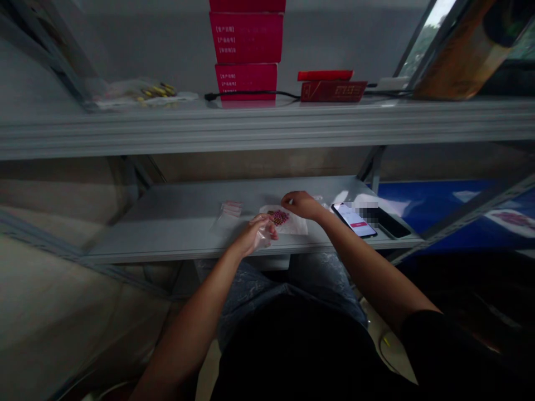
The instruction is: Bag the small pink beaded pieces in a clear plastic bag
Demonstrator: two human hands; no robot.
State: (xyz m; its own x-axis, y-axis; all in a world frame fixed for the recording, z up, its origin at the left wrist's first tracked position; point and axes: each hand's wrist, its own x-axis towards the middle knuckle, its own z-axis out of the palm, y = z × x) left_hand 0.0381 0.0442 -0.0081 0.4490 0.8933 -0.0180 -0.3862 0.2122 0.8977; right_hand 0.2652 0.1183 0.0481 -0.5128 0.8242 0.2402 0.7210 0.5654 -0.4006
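Observation:
My left hand (255,233) is closed around a clear plastic bag (263,238) above the front part of the lower grey shelf. Just beyond it, a heap of small pink and yellowish pieces, like beads (278,218), lies on a white sheet or flat bag (297,225). My right hand (301,204) hovers at the right side of the heap with its fingers curled and pinched together. What it holds, if anything, is too small to make out. Left of the heap rests a clear bag with several pinkish strips (232,209).
A lit phone (355,220) and a dark phone (393,224) lie on the lower shelf (167,223) at right. The upper shelf (267,131) overhangs at the back, bearing stacked pink boxes (248,39), a red box (333,91), a black cable (254,93) and yellow-and-black pieces (159,91).

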